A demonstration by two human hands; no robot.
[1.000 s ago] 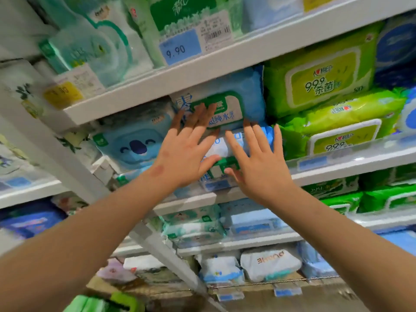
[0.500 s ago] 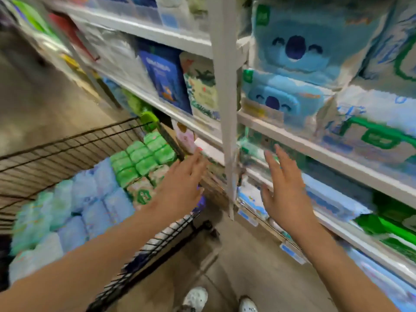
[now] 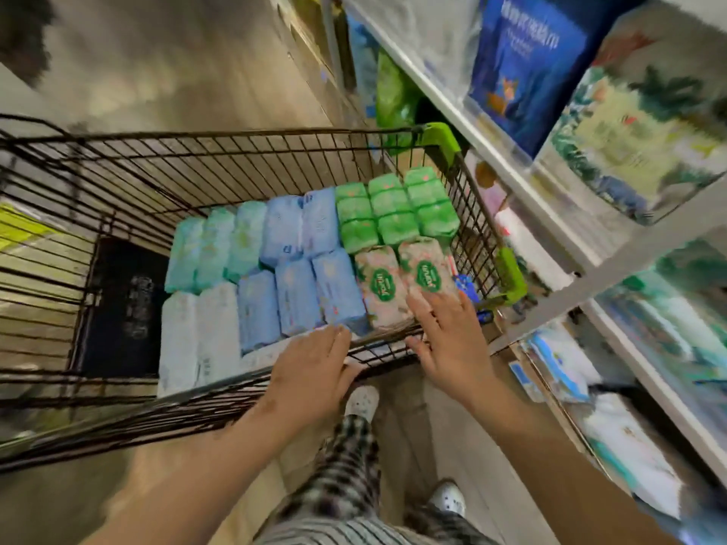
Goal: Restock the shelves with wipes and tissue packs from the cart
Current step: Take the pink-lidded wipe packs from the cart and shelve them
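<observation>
In the wire cart [image 3: 236,159] the packs stand on edge in rows: teal and white at the left, blue packs [image 3: 299,277] in the middle, green ones and the two pink floral packs [image 3: 405,281] at the right. Our left hand [image 3: 314,371] hovers spread and empty over the near rim; our right hand [image 3: 448,340], equally spread, rests fingertips on a floral pack. We should grip one pack by its sides and lift straight up, toward the shelves [image 3: 511,163] beside us.

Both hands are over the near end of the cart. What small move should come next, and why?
Probably close the right hand on the white pack with the green oval label. Its fingertips already lie over that pack's near end, both hands are open and empty, and the left hand rests by the cart rim.
</observation>
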